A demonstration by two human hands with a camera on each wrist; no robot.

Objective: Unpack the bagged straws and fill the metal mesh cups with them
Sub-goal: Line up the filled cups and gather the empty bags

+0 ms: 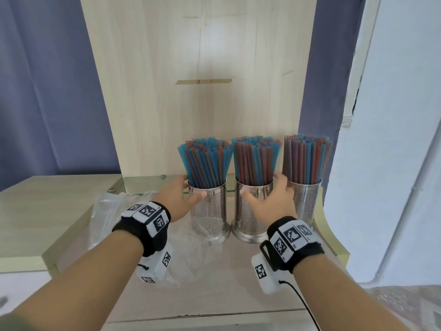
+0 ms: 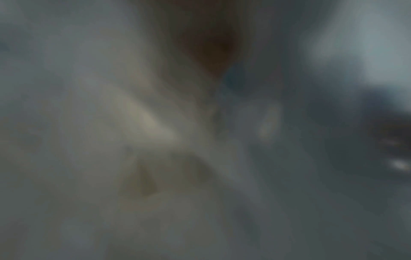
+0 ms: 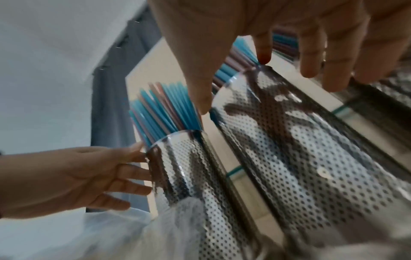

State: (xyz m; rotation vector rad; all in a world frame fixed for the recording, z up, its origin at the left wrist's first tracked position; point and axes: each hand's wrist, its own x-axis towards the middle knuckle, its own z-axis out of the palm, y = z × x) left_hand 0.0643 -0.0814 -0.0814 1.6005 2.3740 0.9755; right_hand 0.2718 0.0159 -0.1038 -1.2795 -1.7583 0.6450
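A tall pale wood panel [image 1: 198,87] stood upright at the back of the light wooden bench [image 1: 47,211], with a narrow slot [image 1: 203,81] cut across its middle. Blue-grey curtains [image 1: 43,87] hung behind it on both sides. A white wall [image 1: 401,115] rose to the right, lit by soft daylight. A glass strip [image 1: 143,185] ran along the panel's foot.

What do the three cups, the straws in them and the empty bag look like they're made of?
Cups: shiny perforated metal, likely stainless steel, mirror-like with fine holes.
Straws: probably thin plastic, translucent blue and red.
Bag: clear, crinkled plastic film; the wood shows through.
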